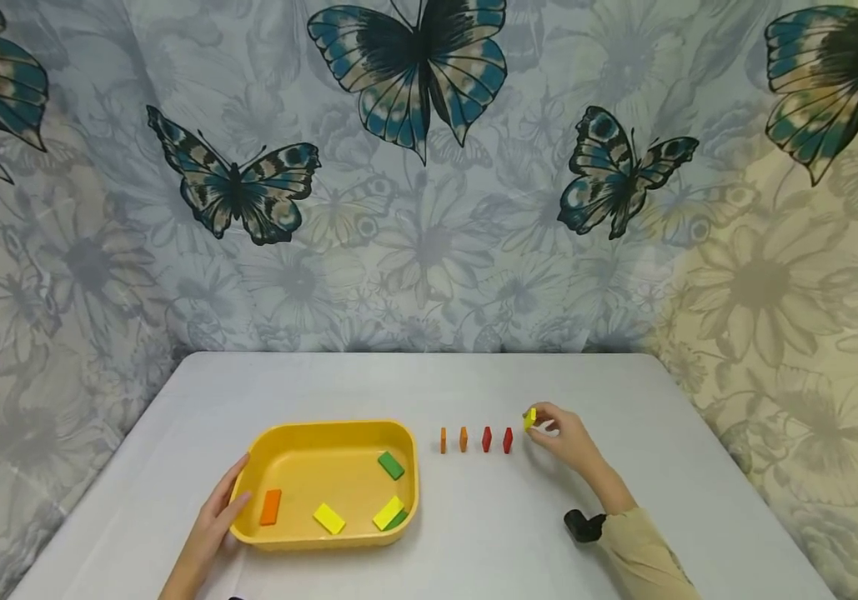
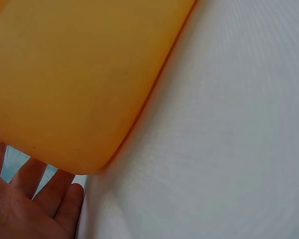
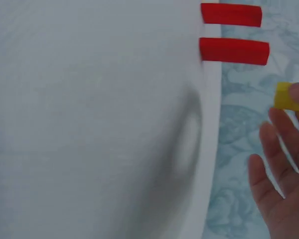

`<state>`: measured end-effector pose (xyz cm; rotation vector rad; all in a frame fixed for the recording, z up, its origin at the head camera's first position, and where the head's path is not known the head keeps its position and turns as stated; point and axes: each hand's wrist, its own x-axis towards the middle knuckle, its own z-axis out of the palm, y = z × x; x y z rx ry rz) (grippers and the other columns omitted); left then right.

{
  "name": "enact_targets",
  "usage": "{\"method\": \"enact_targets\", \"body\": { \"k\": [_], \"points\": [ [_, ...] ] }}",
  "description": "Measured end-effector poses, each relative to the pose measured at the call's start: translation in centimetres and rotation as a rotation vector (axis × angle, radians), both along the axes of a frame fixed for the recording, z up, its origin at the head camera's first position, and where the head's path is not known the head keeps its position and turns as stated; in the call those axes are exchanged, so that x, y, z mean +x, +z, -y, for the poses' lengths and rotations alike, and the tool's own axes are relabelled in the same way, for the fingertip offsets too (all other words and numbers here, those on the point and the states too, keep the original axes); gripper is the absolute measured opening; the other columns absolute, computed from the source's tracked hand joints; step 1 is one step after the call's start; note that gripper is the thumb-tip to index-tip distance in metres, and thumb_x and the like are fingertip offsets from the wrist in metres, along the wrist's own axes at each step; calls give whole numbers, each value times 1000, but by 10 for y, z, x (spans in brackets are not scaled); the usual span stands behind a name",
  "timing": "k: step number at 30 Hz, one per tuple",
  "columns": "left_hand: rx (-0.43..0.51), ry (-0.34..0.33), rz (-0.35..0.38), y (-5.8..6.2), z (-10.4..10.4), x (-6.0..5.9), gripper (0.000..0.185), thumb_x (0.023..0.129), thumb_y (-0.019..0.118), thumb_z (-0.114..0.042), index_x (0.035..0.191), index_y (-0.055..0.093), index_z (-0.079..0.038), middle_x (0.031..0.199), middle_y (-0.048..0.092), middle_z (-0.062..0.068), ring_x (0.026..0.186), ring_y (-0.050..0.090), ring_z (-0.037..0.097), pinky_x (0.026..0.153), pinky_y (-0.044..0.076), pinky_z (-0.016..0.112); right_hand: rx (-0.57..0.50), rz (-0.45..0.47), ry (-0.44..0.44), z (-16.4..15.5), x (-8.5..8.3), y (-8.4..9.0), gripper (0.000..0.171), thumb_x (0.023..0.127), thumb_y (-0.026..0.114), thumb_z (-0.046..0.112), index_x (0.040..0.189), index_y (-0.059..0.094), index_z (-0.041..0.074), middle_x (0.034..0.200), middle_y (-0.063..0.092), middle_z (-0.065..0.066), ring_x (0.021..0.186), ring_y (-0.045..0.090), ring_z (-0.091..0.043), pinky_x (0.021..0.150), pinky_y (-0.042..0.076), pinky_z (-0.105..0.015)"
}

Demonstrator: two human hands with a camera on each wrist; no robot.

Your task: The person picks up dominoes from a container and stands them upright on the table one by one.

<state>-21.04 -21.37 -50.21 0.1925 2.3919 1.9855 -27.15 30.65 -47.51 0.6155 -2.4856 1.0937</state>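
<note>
My left hand (image 1: 213, 515) holds the left end of a yellow tray (image 1: 331, 543), thumb over the rim and fingers along the outer wall. From the left wrist, the tray's side (image 2: 79, 89) hides the fingertips. Thumb and fingers of my right hand (image 1: 565, 437) pinch a small yellow block (image 1: 529, 418), held upright at the right end of a row. Two orange blocks (image 1: 463, 440) and two red blocks (image 1: 507, 441) stand on edge in that row. The right wrist view shows the yellow block (image 3: 284, 96) apart from the nearer red block (image 3: 234, 51), other fingers spread below.
Inside the tray lie an orange block (image 1: 270, 507), a yellow block (image 1: 329, 518), a green block (image 1: 391, 465), and another yellow block (image 1: 388, 512) overlapping a second green one (image 1: 397, 521). A white table (image 1: 489, 533) carries everything; a butterfly-patterned wall covering (image 1: 429, 250) rises behind its far edge.
</note>
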Motion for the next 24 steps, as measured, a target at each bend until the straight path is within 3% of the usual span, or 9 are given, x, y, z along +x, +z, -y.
{"method": "enact_targets", "body": {
  "k": [9,14,18,24],
  "points": [
    [-12,0,-119,3,1,-11,51,95,44,-16,141,25,-7,144,21,9,120,21,-9,89,23,5,58,233,-35,-10,-9,-11,18,77,66,-1,94,62,0,82,60,-2,75,55,-20,65,48,-34],
    [-17,-5,-101,1,3,-6,51,95,44,-17,141,24,-6,145,19,13,118,21,-12,89,22,5,78,289,-33,-13,-9,-18,16,77,67,0,92,63,1,80,59,-1,74,54,-18,66,48,-33],
    [-18,1,-75,-3,4,-2,52,95,44,-18,141,24,-6,145,20,8,117,21,-14,88,22,4,88,319,-32,-15,-5,-21,17,77,67,2,94,63,3,80,58,2,74,53,-17,66,48,-32],
    [-6,3,-115,-8,3,-2,50,95,44,-15,141,26,-7,144,23,3,119,22,-11,89,23,5,42,380,-48,-18,-5,-26,24,76,69,4,98,61,3,79,57,0,75,53,-17,67,47,-32]
  ]
}}
